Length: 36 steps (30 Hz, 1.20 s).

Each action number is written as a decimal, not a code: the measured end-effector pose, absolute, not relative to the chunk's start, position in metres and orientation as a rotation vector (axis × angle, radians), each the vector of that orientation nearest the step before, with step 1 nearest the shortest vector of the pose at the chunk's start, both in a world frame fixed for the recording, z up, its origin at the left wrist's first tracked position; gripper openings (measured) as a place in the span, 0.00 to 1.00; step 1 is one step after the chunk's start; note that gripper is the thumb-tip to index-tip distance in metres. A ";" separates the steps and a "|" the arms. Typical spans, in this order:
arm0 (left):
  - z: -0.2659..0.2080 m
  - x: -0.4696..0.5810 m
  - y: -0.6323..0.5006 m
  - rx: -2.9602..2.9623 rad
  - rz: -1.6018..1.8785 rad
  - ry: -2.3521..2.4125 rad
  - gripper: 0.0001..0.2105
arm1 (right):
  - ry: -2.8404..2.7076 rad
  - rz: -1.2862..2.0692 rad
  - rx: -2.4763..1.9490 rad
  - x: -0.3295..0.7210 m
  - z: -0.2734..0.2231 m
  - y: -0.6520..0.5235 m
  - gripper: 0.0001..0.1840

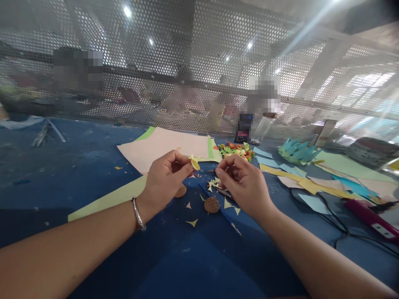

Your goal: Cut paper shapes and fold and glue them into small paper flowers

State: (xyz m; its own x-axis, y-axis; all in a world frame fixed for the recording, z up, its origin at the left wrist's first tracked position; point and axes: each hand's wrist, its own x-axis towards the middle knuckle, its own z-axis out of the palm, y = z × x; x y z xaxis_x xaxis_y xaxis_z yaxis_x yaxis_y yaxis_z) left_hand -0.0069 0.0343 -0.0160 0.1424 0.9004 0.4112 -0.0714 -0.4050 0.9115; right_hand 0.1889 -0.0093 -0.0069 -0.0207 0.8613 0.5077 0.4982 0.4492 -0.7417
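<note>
Between the thumb and forefinger of my left hand (166, 176) is a small yellow paper flower (195, 162), its cupped petal facing right. My right hand (241, 180) is closed in a pinch a short way to the right, apart from the flower. A thin dark tip shows beside its fingertips; what they hold is mostly hidden. Below the hands lie a round brown disc (212, 204), a second brown disc (181, 191) partly behind my left hand, and a thin blue stick (230, 222). Small pale paper scraps (192, 223) are scattered around them. Scissors (225, 192) lie partly under my right hand.
Large pale sheets (174, 143) lie behind my left hand. A pile of colourful paper bits (237, 150), paper strips (301, 180) and a blue folded-paper piece (297, 151) sit to the right. A magenta tool (370, 220) with black cable lies far right. A perforated screen (199, 95) stands behind.
</note>
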 end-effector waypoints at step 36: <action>-0.007 -0.008 0.037 1.421 1.517 0.845 0.08 | -1.989 0.383 -1.346 0.187 -0.013 -0.002 0.05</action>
State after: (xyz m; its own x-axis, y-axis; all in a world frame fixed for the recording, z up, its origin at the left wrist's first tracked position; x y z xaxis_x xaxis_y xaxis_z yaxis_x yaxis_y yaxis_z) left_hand -0.0083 0.0373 -0.0067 0.0276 0.9160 0.4003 -0.1415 -0.3928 0.9087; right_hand 0.1871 -0.0016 -0.0126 -0.2198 0.8986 0.3797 0.6933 0.4177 -0.5872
